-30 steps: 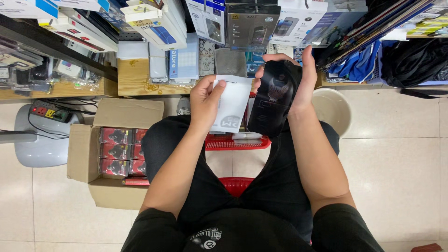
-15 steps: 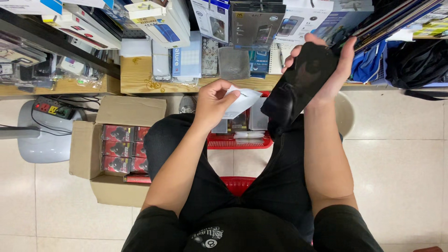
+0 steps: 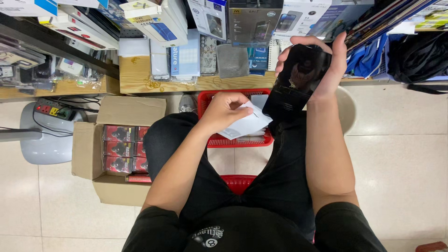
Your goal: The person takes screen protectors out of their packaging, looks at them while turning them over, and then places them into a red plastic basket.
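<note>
- A grey stool (image 3: 44,140) stands far left of the red basket, with a power strip (image 3: 52,110) lying on its seat
- An open cardboard box (image 3: 119,149) sits on the floor just left of the red basket, holding rows of small dark red packets (image 3: 120,148)
- A wooden shelf (image 3: 140,79) runs behind the red basket, crowded with boxed goods and flat packets
- The left hand (image 3: 226,111) hangs over the left half of the red basket (image 3: 219,140), its grip pinched on a white paper envelope (image 3: 247,125) at the envelope's upper edge
- The white paper envelope lies tilted above the basket's middle, its right corner touching the lower end of the dark panel
- The right hand (image 3: 322,65) is raised above the right end of the red basket, near the shelf's edge, its grip wrapped round a glossy black flat panel (image 3: 294,84), fingers on the top and far side, thumb side toward the wrist
- The panel slants down to the left, its lower end over the basket's right rim
- A round pale stool seat (image 3: 346,109) shows just right of the basket, behind the right forearm
</note>
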